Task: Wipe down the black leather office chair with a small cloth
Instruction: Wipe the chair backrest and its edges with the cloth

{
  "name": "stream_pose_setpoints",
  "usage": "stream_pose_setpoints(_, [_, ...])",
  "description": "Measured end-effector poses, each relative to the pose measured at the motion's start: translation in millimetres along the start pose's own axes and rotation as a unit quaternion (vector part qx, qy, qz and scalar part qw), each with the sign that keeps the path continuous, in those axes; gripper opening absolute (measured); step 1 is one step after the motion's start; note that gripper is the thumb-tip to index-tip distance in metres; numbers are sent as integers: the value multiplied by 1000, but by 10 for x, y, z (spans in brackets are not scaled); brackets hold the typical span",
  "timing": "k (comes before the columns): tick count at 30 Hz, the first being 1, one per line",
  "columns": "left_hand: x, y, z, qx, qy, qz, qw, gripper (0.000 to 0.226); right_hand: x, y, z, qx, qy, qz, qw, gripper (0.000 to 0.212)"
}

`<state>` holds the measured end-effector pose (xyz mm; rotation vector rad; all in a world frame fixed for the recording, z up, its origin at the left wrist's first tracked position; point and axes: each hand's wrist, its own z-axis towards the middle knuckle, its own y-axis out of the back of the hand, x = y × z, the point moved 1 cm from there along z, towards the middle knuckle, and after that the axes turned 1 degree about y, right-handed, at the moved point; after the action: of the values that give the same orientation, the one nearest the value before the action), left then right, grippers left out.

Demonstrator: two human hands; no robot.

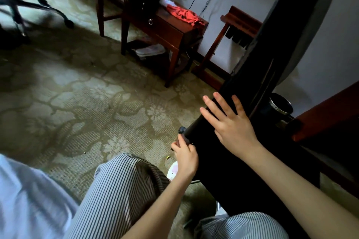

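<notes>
While my spread right hand [233, 126] is steadying the black leather chair [223, 170], my left hand [185, 156] is only pinching the small cloth [182, 129], so it risks slipping.

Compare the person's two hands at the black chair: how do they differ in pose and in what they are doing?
The right hand lies flat with fingers spread on the black chair; the left hand is curled, pinching a small dark thing at the chair's edge. The right hand sits higher in view; the left hand is lower, nearer the striped trousers. Both are bare and at the same chair.
</notes>
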<state>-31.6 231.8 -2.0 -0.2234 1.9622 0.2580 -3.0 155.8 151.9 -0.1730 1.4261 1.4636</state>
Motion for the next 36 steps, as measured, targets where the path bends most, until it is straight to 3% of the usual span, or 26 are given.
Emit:
stream_pose_setpoints(6, [-535, 182, -281, 32, -175, 53, 983, 57, 128, 23, -75, 9, -15, 67, 998, 63])
stream_pose_setpoints(9, [-813, 310, -368, 75, -245, 38, 966, 62, 223, 76, -203, 19, -63, 135, 989, 65])
stream_pose_setpoints(14, [-1152, 402, -597, 97, -288, -57, 951, 61, 281, 353, -330, -29, -240, 353, 904, 60])
stream_pose_setpoints(19, [-1310, 538, -745, 4, -408, 11, 913, 57, 103, 554, -363, -135, -344, 356, 859, 53])
stream_pose_setpoints(22, [-1552, 599, -776, -71, -495, 96, 860, 51, -54, 540, -392, -150, -421, 353, 822, 57])
stream_pose_setpoints(27, [-2154, 508, -787, -154, -646, 242, 708, 46, -247, 387, -369, -80, -467, 429, 769, 76])
stream_pose_setpoints(33, [-2302, 272, -710, -271, -647, 409, 583, 47, -340, 213, -324, -80, -445, 484, 750, 85])
stream_pose_setpoints(36, [-2147, 182, -672, -306, -637, 419, 570, 47, -379, 140, -337, -91, -429, 519, 733, 84])
